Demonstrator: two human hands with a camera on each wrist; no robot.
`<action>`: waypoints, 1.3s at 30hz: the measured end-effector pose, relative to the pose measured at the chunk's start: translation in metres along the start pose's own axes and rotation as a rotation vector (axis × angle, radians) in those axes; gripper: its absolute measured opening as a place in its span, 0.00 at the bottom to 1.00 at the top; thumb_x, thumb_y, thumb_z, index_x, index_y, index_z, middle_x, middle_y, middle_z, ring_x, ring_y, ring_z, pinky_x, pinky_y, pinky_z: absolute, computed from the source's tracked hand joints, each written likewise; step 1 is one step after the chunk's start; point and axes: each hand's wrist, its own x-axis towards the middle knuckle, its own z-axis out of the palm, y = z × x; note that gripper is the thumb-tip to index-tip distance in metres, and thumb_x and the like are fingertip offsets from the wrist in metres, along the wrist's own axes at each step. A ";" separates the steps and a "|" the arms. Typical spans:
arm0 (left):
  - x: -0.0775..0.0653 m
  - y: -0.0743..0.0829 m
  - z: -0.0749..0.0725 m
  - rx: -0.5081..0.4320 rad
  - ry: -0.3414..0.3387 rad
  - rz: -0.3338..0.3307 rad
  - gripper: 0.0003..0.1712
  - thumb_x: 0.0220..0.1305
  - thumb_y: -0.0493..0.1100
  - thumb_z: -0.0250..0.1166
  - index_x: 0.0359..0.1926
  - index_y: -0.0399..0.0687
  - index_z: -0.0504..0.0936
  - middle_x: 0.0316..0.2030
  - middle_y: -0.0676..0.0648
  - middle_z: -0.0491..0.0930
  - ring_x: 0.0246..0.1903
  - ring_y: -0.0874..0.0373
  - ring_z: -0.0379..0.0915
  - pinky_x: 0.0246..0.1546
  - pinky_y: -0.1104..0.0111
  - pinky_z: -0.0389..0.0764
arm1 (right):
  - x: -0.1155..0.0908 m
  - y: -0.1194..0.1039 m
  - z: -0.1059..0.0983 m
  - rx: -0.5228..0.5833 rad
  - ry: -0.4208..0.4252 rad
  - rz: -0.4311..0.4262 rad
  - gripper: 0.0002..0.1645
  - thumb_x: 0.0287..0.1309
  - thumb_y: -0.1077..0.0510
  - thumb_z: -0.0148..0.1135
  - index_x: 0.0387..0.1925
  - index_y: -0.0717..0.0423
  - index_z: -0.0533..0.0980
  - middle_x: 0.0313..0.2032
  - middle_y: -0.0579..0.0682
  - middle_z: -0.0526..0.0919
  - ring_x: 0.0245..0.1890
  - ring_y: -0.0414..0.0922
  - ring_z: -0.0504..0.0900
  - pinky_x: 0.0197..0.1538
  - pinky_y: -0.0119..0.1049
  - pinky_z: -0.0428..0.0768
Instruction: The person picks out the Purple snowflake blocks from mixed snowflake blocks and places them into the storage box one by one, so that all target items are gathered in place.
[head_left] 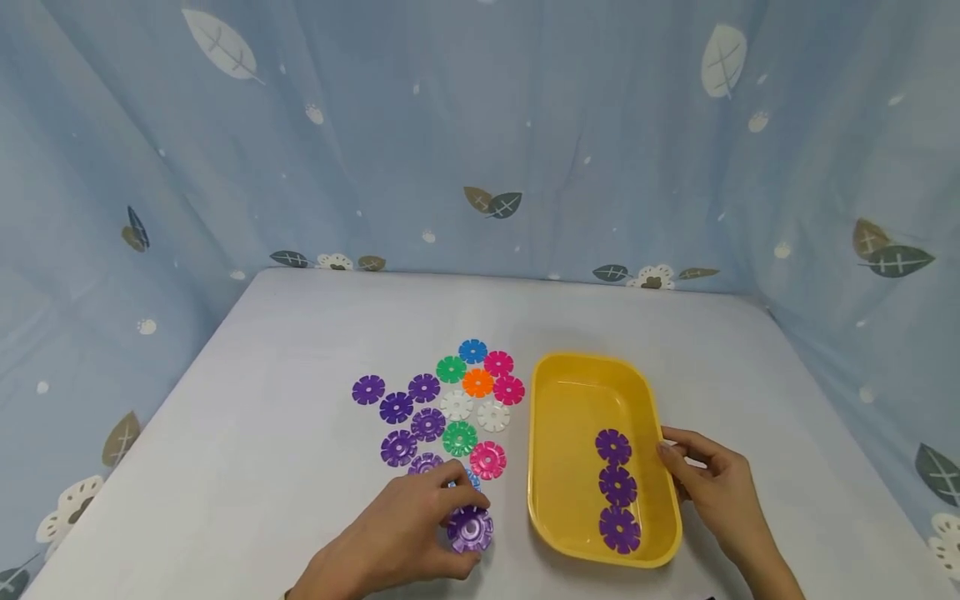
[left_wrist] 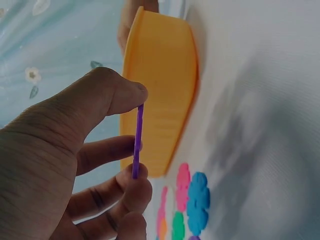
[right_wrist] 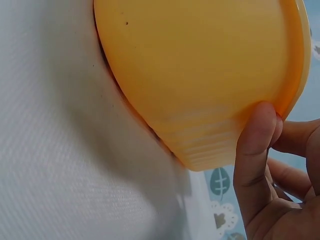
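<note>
My left hand (head_left: pixel 408 525) pinches a purple notched plastic disc (head_left: pixel 470 529) by its edges, between thumb and fingers, left of the yellow tray (head_left: pixel 551 542). Edge-on in the left wrist view, the disc (left_wrist: pixel 138 142) appears as a thin purple strip. My right hand (head_left: pixel 716 487) grips the tray's right rim; the right wrist view has its fingers (right_wrist: pixel 257 130) against the tray's outer wall. Three purple discs (head_left: pixel 617 486) lie in a column along the right side inside the tray. More purple discs (head_left: pixel 428 424) are spread on the table beyond my left hand, which partly covers a blue one (head_left: pixel 472 480).
Several pink, green, white, orange and blue discs (head_left: pixel 477 383) lie between the loose purple ones and the tray. A white cloth covers the table (head_left: pixel 300 333). Blue leaf-print curtains (head_left: pixel 420 125) hang behind it and along both sides.
</note>
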 end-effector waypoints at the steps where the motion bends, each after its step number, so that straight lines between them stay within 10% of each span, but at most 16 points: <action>1: 0.000 0.000 0.001 0.003 0.002 0.003 0.24 0.50 0.56 0.77 0.50 0.65 0.86 0.39 0.64 0.73 0.33 0.73 0.70 0.34 0.79 0.77 | 0.000 0.000 0.001 0.006 -0.001 0.004 0.28 0.69 0.49 0.61 0.60 0.66 0.75 0.37 0.57 0.80 0.25 0.48 0.85 0.29 0.40 0.84; 17: 0.012 0.007 0.002 0.002 -0.016 0.007 0.23 0.51 0.58 0.77 0.50 0.69 0.85 0.39 0.66 0.73 0.31 0.74 0.70 0.35 0.81 0.76 | 0.000 0.002 0.005 0.011 0.047 0.055 0.29 0.68 0.47 0.61 0.61 0.63 0.75 0.39 0.53 0.81 0.31 0.43 0.84 0.28 0.41 0.84; 39: 0.039 0.036 -0.003 0.028 0.003 0.182 0.24 0.53 0.58 0.75 0.53 0.65 0.85 0.41 0.65 0.74 0.31 0.74 0.66 0.35 0.82 0.73 | 0.001 -0.001 0.006 0.020 0.023 0.041 0.29 0.69 0.47 0.61 0.61 0.63 0.75 0.40 0.56 0.80 0.27 0.47 0.85 0.27 0.42 0.84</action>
